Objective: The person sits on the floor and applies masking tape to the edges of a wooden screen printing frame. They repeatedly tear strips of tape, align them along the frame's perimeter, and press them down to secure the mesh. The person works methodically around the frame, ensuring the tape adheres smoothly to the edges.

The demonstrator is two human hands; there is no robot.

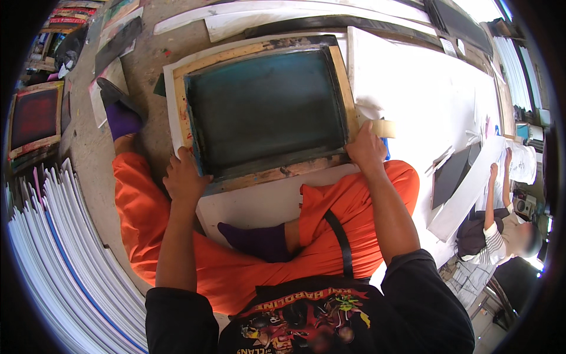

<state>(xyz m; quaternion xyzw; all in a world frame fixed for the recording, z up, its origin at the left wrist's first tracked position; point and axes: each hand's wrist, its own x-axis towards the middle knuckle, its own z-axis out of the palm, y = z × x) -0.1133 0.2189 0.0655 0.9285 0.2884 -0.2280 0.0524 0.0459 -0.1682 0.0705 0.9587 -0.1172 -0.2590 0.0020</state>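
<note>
A wooden screen-printing frame (259, 175) with a dark blue-green mesh lies tilted slightly in front of me, its wood stained with paint. My left hand (186, 176) grips its near left corner, thumb along the near edge. At the near right corner my right hand (368, 147) holds the wood, fingers curled over the side. Right beside those fingers is a roll of beige tape (385, 128); whether the hand touches it I cannot tell. A small blue thing (386, 147) shows partly behind that hand. Under the frame lies a white board (236, 206).
Stacked white sheets (76, 253) stand at the left, below a dark red framed screen (36, 117). A large white board (424, 82) spreads on the right. Another person (498, 233) works at the far right with a long white strip (466, 194). Boards (283, 17) lie along the back.
</note>
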